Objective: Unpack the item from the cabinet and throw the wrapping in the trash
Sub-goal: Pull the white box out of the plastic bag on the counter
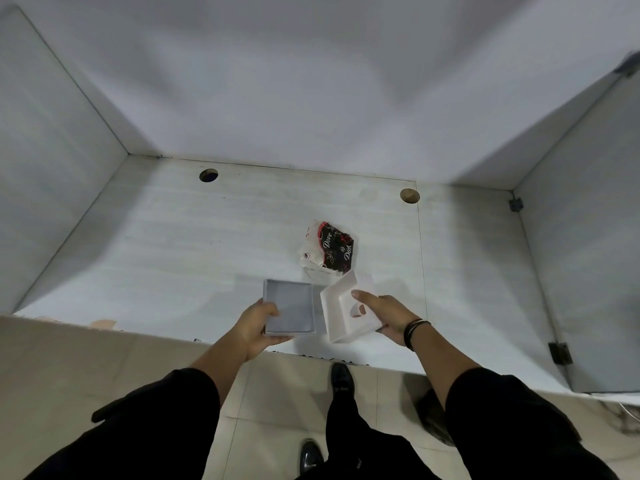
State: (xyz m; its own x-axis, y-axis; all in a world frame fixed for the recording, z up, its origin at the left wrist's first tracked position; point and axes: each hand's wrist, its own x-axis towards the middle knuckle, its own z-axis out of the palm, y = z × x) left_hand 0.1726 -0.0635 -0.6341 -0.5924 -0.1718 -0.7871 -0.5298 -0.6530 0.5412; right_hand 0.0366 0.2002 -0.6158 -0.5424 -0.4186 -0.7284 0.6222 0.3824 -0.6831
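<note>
My left hand grips a flat grey rectangular box part by its near left corner, just above the cabinet floor. My right hand holds a white box part with a cut-out hole; the thumb lies across its top and a finger shows through the hole. The two parts are apart, side by side near the cabinet's front edge. Just behind them on the cabinet floor lies a crumpled clear wrapper with a dark red Dove pack.
The open white cabinet floor has two round holes near the back wall. Side walls rise left and right, with hinges on the right door. My legs and black shoes stand on the tiled floor below.
</note>
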